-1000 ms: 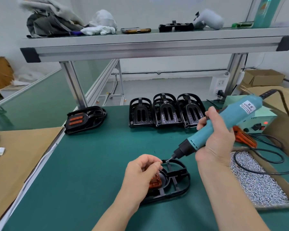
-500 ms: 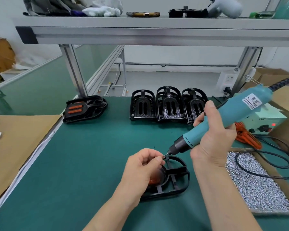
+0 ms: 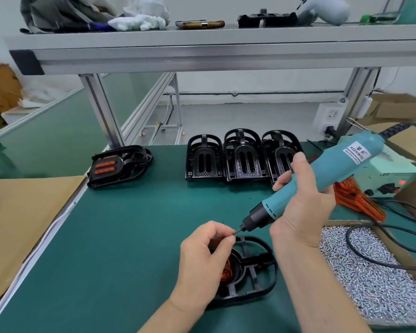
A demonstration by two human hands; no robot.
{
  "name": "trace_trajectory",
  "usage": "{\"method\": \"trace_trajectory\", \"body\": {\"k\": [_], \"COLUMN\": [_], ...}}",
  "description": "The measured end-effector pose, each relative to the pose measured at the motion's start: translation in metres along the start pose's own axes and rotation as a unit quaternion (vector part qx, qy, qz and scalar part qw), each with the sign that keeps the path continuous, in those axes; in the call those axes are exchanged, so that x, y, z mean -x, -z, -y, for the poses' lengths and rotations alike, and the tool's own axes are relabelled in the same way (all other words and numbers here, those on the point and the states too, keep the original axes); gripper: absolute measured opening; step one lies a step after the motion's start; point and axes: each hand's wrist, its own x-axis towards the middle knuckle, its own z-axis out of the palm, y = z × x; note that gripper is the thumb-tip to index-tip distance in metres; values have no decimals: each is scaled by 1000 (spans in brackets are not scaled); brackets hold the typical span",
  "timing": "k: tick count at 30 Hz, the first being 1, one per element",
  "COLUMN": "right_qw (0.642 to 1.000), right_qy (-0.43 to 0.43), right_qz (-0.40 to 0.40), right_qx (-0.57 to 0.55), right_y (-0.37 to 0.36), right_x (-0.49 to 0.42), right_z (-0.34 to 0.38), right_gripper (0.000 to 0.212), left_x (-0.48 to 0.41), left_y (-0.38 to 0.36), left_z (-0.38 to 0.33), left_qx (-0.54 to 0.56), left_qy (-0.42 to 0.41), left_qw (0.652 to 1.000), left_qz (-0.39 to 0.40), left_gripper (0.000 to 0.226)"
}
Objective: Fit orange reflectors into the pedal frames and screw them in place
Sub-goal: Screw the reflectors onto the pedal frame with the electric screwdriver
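A black pedal frame (image 3: 257,272) lies on the green mat near me, with an orange reflector (image 3: 227,270) showing at its left end. My left hand (image 3: 207,258) is above that end, thumb and forefinger pinching a small screw at the driver's tip. My right hand (image 3: 300,212) grips a teal electric screwdriver (image 3: 322,181), slanted down to the left, its bit meeting the pinched screw just above the frame's far rim.
Three black pedal frames (image 3: 240,157) stand in a row at the back; one frame with orange reflectors (image 3: 118,167) lies at the left edge. A tray of screws (image 3: 370,272), loose orange reflectors (image 3: 356,200), a cable and a power box sit on the right. An aluminium shelf spans overhead.
The screwdriver tip and my left fingers have lifted slightly off the frame and met. The view has tilted down a little.
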Motion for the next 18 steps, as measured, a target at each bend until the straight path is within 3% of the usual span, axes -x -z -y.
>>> {"method": "trace_trajectory", "body": {"k": [9, 13, 18], "right_qw": [996, 991, 980], "right_qy": [24, 32, 45], "right_qz": [76, 120, 166], "right_qx": [29, 48, 98], "right_y": [2, 7, 9], "right_x": [9, 17, 31], "right_z": [-3, -1, -11], "right_gripper": [25, 23, 22], "left_x": [2, 11, 20], "left_y": [18, 36, 50], "left_z": [10, 21, 42], "left_qx": [-62, -115, -257], "left_qy": [-49, -100, -53], "left_qw": [996, 988, 952], "left_qz": [46, 26, 159], "left_gripper": [30, 25, 74]}}
